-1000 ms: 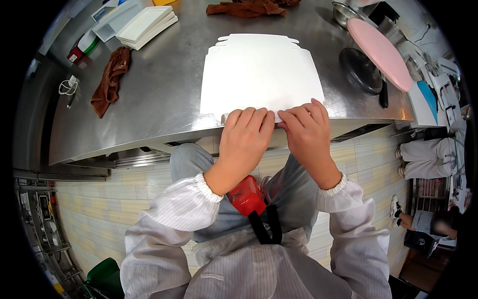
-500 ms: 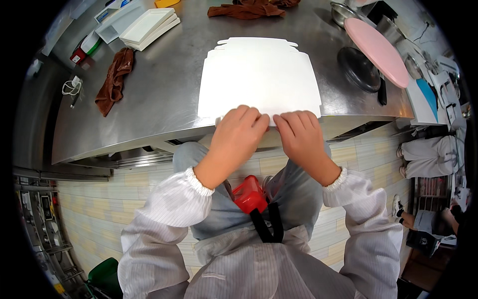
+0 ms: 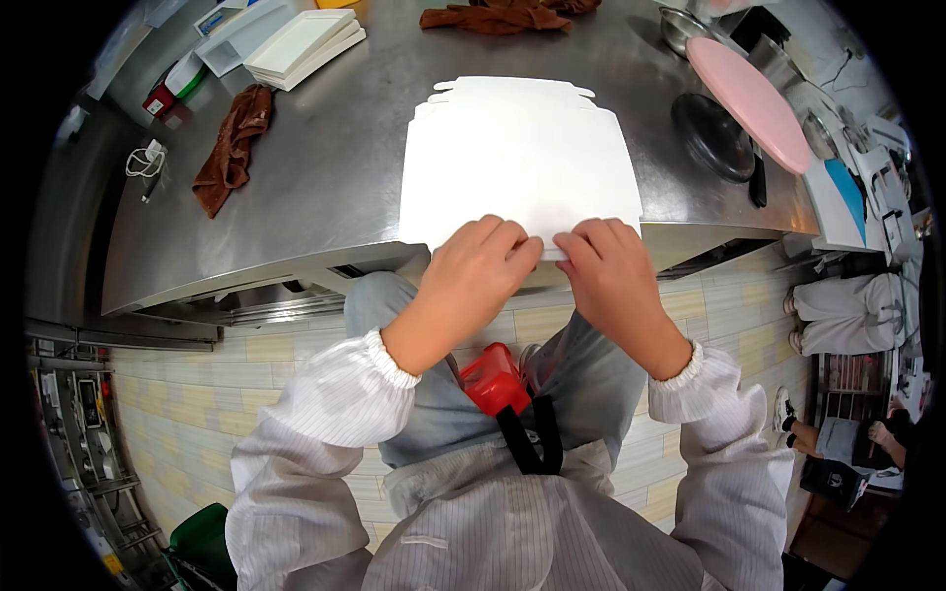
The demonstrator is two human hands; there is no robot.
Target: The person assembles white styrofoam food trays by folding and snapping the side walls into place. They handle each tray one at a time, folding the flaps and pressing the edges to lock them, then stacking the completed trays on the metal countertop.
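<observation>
A flat white cardboard box blank (image 3: 522, 158) with notched flaps lies on the steel worktop, its near edge reaching out over the front of the counter. My left hand (image 3: 480, 266) grips that near edge left of its middle, fingers curled over the top. Close beside it, my right hand (image 3: 613, 271) pinches the same edge with bent fingers. A narrow strip of the edge shows between the two hands and looks folded. Thumbs and the card's underside are mostly hidden.
On the steel worktop (image 3: 325, 167) lie brown cloths (image 3: 234, 148), stacked white trays (image 3: 305, 47), a cable (image 3: 148, 161), a black pan lid (image 3: 711, 138) and a pink round board (image 3: 749, 103). A red container (image 3: 496, 381) is between my legs. Other people are at the right.
The cardboard has shifted slightly right and toward me. Both hands have moved a little right and nearer with it, still holding its edge.
</observation>
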